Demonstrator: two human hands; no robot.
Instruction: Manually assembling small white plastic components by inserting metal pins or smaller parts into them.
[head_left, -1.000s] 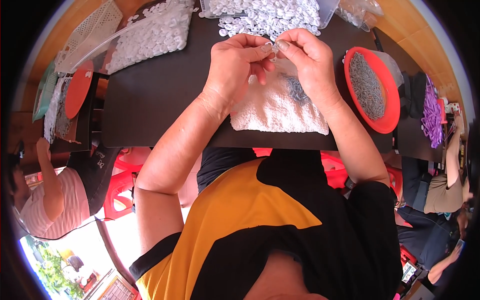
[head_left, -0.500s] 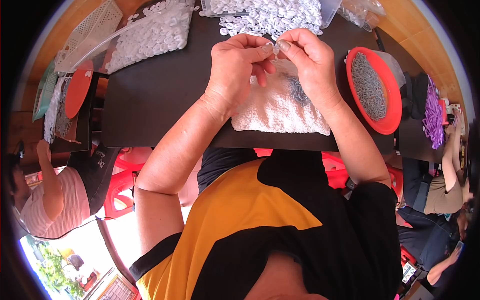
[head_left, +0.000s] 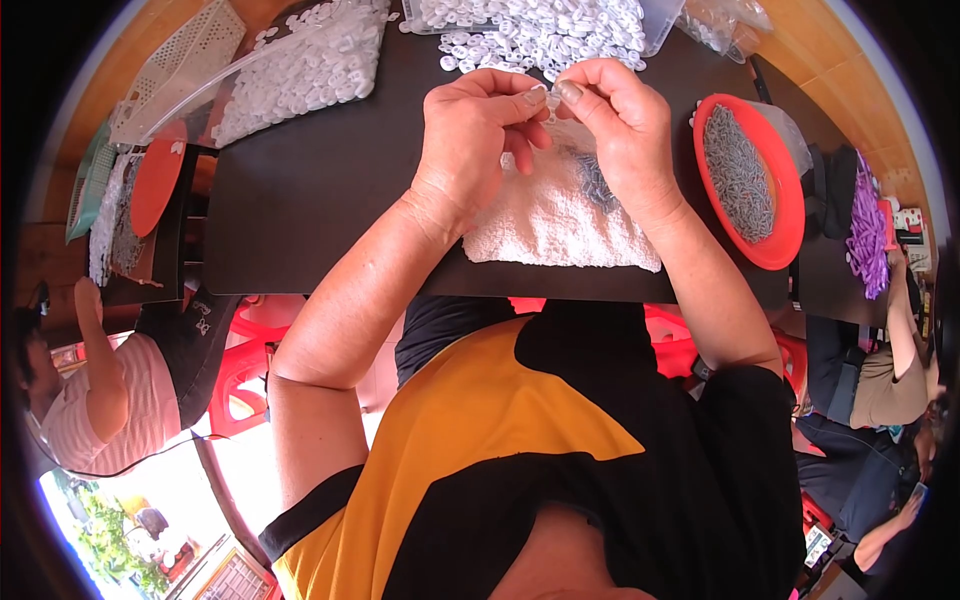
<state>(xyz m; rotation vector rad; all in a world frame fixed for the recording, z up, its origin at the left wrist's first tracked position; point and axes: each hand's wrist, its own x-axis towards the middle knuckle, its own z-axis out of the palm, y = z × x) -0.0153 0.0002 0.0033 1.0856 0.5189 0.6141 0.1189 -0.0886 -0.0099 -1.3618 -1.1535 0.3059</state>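
Here a dark desk [head_left: 320,200] fills the upper half of the view, seen from above by a person in a black and yellow shirt whose bare forearms reach up onto it. A white towel [head_left: 545,225] lies on the desk's near edge, directly under both hands, with a small cluster of grey metal parts [head_left: 597,185] resting on it. To the right sits a round orange bowl [head_left: 775,245] filled with more grey parts. Along the far edge lie heaps of small white plastic pieces [head_left: 540,30], and another heap in a clear bag [head_left: 300,70] lies far left. An orange lid [head_left: 155,180] and a pale lattice basket [head_left: 180,60] are at the left rim. The left hand [head_left: 470,135] and the right hand [head_left: 620,125] meet above the towel, fingertips pressed together, both pinching one small white piece [head_left: 551,99] between thumb and forefinger; the other fingers curl inward. That piece is held in the air just above the towel's far edge. Another person sits at the lower left, well apart.
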